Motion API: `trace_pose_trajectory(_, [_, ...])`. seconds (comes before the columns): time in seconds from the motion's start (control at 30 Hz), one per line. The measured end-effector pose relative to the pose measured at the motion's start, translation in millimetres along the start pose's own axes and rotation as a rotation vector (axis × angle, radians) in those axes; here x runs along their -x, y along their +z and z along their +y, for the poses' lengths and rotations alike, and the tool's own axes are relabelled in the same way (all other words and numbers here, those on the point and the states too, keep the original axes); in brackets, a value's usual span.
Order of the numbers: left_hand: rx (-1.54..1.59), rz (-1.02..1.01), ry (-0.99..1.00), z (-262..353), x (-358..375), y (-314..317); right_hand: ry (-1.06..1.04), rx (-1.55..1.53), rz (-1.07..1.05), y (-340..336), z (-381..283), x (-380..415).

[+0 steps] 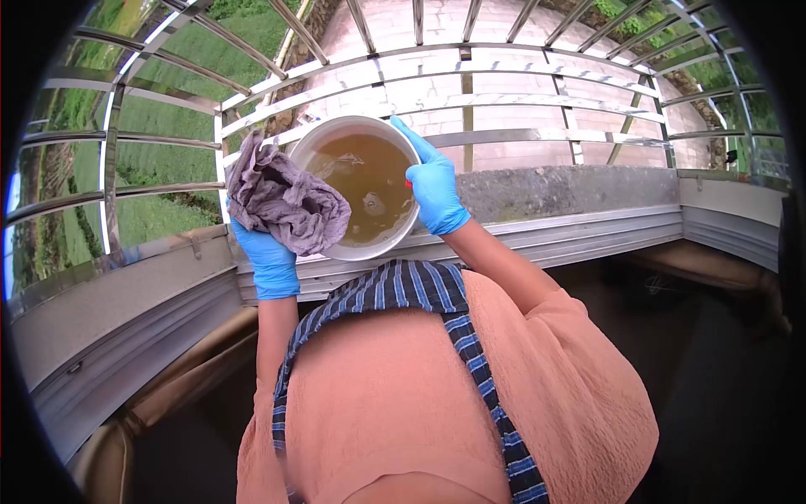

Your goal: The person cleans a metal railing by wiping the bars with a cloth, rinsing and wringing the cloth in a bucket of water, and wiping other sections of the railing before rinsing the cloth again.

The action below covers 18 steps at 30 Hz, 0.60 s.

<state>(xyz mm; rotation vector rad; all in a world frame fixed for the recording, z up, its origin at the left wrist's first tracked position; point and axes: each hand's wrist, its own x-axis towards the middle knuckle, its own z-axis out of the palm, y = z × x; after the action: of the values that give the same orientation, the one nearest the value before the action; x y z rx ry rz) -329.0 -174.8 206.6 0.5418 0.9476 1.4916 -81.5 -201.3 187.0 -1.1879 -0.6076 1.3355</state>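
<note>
A white round bucket point(369, 189) with murky brown water and a little foam is held up over the window sill. My right hand point(435, 183), in a blue glove, grips its right rim, with a small red thing by the fingers. At the bucket's left side my left hand point(267, 256), gloved in blue too, is closed on a crumpled purple-grey cloth point(290, 197). The cloth overlaps the bucket's left edge and hides most of the left fingers, so whether they touch the bucket is hidden.
Metal bars point(470, 101) form a cage outside the window. Beneath the hands run the window's metal tracks point(579, 225), with a stone ledge point(571, 191) beyond. Paving and grass lie below, outside. Brown curtain-like fabric point(193, 370) hangs at the lower left.
</note>
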Motion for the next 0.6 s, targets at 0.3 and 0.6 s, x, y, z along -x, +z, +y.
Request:
trace_pose_trajectory(0.3, [0.335, -0.281, -0.373, -61.6, -48.4, 107.9, -0.069, 0.051, 0.217, -93.7, -44.2, -42.0])
trace_pose_trajectory(0.6, [0.409, -0.474, -0.54, -143.1, -87.9, 190.0, -0.156, 0.138, 0.339, -198.9, -76.2, -93.0])
